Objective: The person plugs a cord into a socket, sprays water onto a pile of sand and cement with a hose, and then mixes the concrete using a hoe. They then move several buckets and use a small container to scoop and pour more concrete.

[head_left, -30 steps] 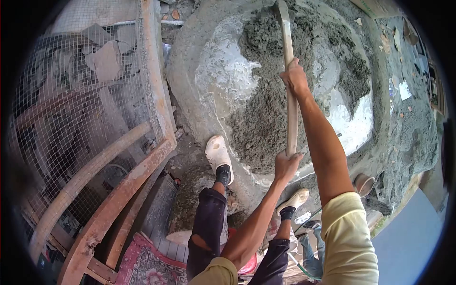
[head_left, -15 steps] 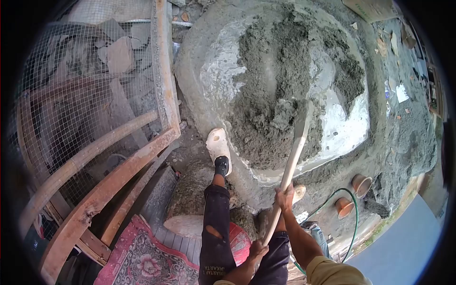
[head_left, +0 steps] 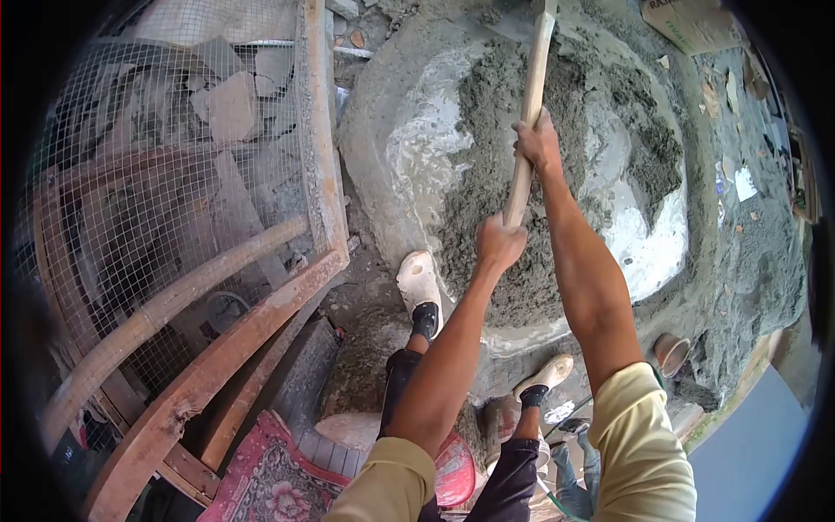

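Both my arms are stretched forward over a pool of wet grey mortar (head_left: 487,113). My left hand (head_left: 502,244) is closed round the lower end of a hoe's wooden handle (head_left: 536,74). Higher up the same handle, my right hand (head_left: 538,143) grips it. The hoe's blade is at the far edge of the mortar, at the top of the view, only partly visible. Whitish liquid (head_left: 648,244) lies along the mortar's right side, with more of it at the left.
A wire mesh screen (head_left: 174,148) in a wooden frame (head_left: 326,174) stands at the left. My white shoes (head_left: 419,283) are at the mortar's near rim. A cement sack (head_left: 696,24) lies at the top right, a clay pot (head_left: 671,354) at lower right, and a patterned rug (head_left: 278,478) below.
Both hands have moved forward and up from near my legs, carrying the hoe. Its blade has gone from the middle of the mortar to the far edge.
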`<state>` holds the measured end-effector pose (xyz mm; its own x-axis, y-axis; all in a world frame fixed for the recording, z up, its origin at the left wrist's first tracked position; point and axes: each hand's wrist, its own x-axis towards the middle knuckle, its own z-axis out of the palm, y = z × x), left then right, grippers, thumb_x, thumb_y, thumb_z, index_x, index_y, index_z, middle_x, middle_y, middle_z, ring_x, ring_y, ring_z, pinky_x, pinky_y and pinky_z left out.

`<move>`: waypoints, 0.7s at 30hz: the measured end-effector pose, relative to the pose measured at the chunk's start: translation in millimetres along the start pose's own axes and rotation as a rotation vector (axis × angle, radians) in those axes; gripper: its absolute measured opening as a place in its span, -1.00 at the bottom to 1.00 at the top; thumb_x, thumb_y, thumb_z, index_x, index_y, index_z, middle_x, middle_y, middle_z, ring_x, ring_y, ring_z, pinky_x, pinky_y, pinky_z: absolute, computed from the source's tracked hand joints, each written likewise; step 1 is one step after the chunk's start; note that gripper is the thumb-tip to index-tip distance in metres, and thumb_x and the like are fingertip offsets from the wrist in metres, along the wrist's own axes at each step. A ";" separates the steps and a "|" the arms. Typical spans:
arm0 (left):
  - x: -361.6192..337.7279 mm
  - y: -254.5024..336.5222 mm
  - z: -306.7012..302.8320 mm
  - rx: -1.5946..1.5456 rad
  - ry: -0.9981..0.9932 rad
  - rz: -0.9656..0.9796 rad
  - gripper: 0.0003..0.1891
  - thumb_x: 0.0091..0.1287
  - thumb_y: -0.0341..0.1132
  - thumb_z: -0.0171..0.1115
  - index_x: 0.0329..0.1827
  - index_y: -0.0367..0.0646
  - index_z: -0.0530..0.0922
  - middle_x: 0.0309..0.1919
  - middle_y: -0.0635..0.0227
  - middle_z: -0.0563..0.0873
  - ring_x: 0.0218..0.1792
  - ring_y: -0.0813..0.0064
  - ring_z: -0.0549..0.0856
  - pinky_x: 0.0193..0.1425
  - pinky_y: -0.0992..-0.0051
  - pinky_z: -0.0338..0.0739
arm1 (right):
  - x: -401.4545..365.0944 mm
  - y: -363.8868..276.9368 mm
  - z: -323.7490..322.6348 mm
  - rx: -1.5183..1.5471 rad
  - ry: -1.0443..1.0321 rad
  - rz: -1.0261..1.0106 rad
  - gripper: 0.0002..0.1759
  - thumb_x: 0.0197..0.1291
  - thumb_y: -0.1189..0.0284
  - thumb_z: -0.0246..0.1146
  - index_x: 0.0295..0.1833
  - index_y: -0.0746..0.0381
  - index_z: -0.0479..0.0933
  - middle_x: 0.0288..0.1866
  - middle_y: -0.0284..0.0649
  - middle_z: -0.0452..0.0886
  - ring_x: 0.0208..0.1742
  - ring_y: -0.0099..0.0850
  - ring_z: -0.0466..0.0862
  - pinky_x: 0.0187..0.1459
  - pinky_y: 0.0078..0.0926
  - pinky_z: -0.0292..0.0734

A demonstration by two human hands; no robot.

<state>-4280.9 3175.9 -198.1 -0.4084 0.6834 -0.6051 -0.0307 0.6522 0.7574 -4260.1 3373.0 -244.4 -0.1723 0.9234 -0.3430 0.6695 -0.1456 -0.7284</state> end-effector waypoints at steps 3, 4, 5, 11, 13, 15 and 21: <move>25.2 32.0 -5.8 -0.159 -0.044 -0.089 -0.81 0.06 -0.33 0.21 -0.48 -0.33 0.54 -0.73 0.28 0.54 -0.72 0.42 0.53 -0.63 0.36 0.38 | 21.5 -41.4 7.8 -0.066 -0.109 0.165 -0.38 0.08 0.31 0.19 0.19 0.42 0.21 -0.14 0.19 0.60 -0.14 0.02 0.66 -0.08 -0.19 0.58; 21.3 34.6 -6.3 -0.312 -0.092 -0.197 -0.83 0.08 -0.35 0.20 -0.52 -0.32 0.53 -0.74 0.35 0.51 -0.74 0.49 0.49 -0.68 0.40 0.32 | 21.2 -40.5 12.0 -0.221 -0.152 0.194 -0.39 0.07 0.33 0.18 0.16 0.45 0.21 -0.12 0.22 0.59 -0.08 0.06 0.64 -0.02 -0.18 0.56; 3.8 19.3 1.4 -0.392 -0.098 -0.264 -0.85 0.08 -0.37 0.21 -0.52 -0.29 0.53 -0.74 0.39 0.50 -0.76 0.54 0.46 -0.70 0.44 0.28 | 14.7 -33.7 15.8 -0.258 -0.168 0.168 -0.39 0.04 0.34 0.17 0.13 0.50 0.21 -0.08 0.26 0.58 -0.04 0.07 0.63 0.02 -0.19 0.56; -161.8 -101.2 62.1 -0.442 -0.005 -0.347 -0.87 0.07 -0.41 0.31 -0.47 -0.26 0.53 -0.68 0.50 0.49 -0.72 0.66 0.41 -0.65 0.55 0.27 | -82.0 40.7 12.3 -0.036 -0.221 0.352 -0.52 -0.03 0.45 0.23 0.01 0.44 0.31 -0.21 0.26 0.59 -0.16 0.10 0.65 -0.14 -0.17 0.62; -219.5 -109.7 75.8 -0.415 -0.004 -0.396 -0.87 0.07 -0.41 0.30 -0.46 -0.27 0.52 -0.68 0.48 0.50 -0.67 0.63 0.44 -0.57 0.52 0.33 | -131.4 45.5 -11.8 0.050 -0.297 0.477 -0.55 -0.04 0.45 0.25 -0.04 0.43 0.32 -0.24 0.27 0.59 -0.20 0.12 0.65 -0.16 -0.13 0.61; -284.1 -122.7 91.3 -0.348 -0.090 -0.671 -0.86 0.07 -0.41 0.30 -0.41 -0.29 0.53 -0.66 0.44 0.52 -0.61 0.59 0.49 -0.50 0.49 0.41 | -192.1 103.9 -14.9 -0.068 -0.292 0.420 -0.57 -0.03 0.44 0.25 -0.05 0.41 0.32 -0.27 0.26 0.58 -0.24 0.15 0.64 -0.17 -0.09 0.59; -432.7 -155.3 81.7 -0.207 -0.114 -0.644 -0.78 0.09 -0.34 0.36 -0.31 -0.30 0.56 -0.62 0.32 0.62 -0.56 0.47 0.63 -0.45 0.40 0.52 | -379.3 185.9 -38.5 0.136 -0.214 0.513 -0.51 -0.06 0.44 0.29 0.03 0.30 0.35 -0.29 0.17 0.59 -0.26 0.07 0.63 -0.18 -0.13 0.55</move>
<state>-4025.0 2805.7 -74.0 -0.1522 0.2180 -0.9640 -0.4133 0.8720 0.2624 -4042.5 3009.3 -226.9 -0.0019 0.6318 -0.7751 0.6099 -0.6135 -0.5016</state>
